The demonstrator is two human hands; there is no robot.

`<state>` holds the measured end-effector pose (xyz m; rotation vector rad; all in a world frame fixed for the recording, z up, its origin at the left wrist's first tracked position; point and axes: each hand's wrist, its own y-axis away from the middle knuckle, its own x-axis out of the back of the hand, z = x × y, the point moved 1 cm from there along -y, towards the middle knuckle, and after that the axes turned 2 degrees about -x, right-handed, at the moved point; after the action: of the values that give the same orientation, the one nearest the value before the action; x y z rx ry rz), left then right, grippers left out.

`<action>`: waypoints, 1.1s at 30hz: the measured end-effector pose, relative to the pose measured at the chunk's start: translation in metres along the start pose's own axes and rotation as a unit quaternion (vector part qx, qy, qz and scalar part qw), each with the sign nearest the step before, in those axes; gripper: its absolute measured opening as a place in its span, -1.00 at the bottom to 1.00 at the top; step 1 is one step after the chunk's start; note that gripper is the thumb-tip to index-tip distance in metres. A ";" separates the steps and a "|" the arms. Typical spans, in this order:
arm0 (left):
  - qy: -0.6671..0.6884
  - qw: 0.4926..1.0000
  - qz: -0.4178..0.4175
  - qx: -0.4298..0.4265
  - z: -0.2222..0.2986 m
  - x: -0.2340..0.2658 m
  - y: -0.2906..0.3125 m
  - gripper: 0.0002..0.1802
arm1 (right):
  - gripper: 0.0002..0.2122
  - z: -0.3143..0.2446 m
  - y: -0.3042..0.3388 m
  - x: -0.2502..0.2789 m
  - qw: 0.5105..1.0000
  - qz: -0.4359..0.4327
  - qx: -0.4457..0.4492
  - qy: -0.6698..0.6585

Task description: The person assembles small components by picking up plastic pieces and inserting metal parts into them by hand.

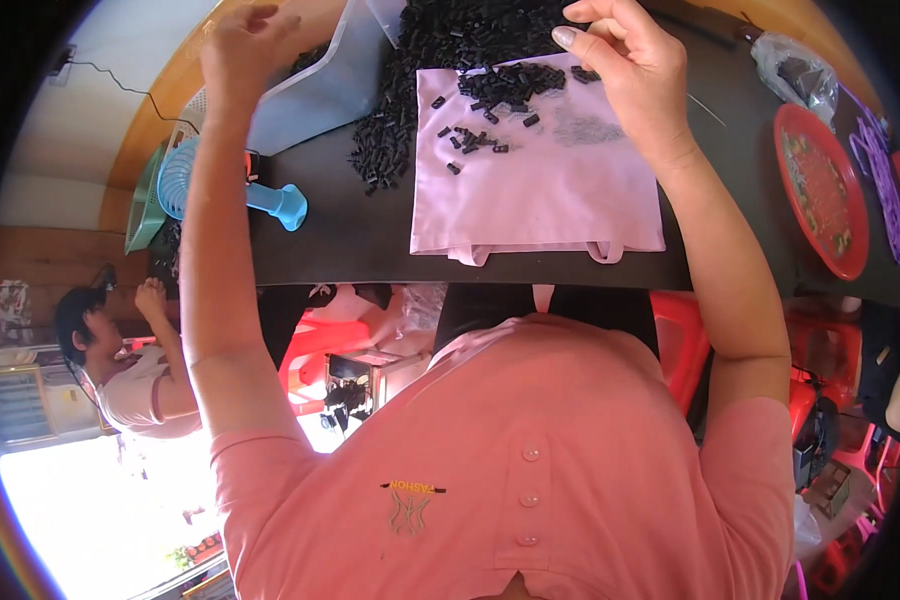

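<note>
A: Looking from the body outward, the pale pink cloth bag (pixel 535 190) lies flat on the black tabletop (pixel 340 240), its handles hanging at the near edge. That overhang could catch a forearm, I think, and drag the whole sheet.

B: And the small black plastic pieces (pixel 500 85) sit loose on its far half, a few scattered toward the middle. A tug would likely send them rolling off the table.

A: The right hand (pixel 625 60) hovers over the top corner of that scatter, fingers curled together. Whether it pinches a piece I cannot tell.

B: The left hand (pixel 245 45) is well apart from it, raised by the clear plastic tray (pixel 320 90), fingers bunched. Again, I cannot tell if anything is in them.

A: Beyond the cloth, the big heap of black pieces (pixel 420 70) spills down beside the tray. A careless elbow might push more of it onto the sorted ones and mix them.

B: The blue handheld fan (pixel 225 190) lies near the left forearm too; a nudge could knock it off the edge.
</note>
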<state>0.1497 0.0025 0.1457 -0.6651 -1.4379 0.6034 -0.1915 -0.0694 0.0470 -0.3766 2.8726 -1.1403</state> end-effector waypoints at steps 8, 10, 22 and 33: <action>0.252 0.944 -0.170 -0.129 0.151 -0.094 0.075 -0.90 | -0.92 0.014 0.002 0.007 0.999 -0.001 -0.051 -0.009; 0.219 0.948 -0.184 -0.137 0.164 -0.111 0.084 -0.90 | -0.93 0.018 0.002 0.005 0.999 -0.011 -0.040 0.023; 0.196 0.946 -0.233 -0.108 0.162 -0.134 0.090 -0.85 | -0.91 0.015 0.002 0.003 0.998 -0.022 0.004 0.064; 0.220 0.952 -0.168 -0.128 0.158 -0.131 0.103 -0.89 | -0.89 0.051 0.005 0.008 0.963 -0.152 -0.064 0.211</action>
<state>-0.0127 -0.0147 -0.0164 -0.6856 -1.1747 -0.0064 -0.1942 -0.1023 0.0068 -0.6767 3.3639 -1.2040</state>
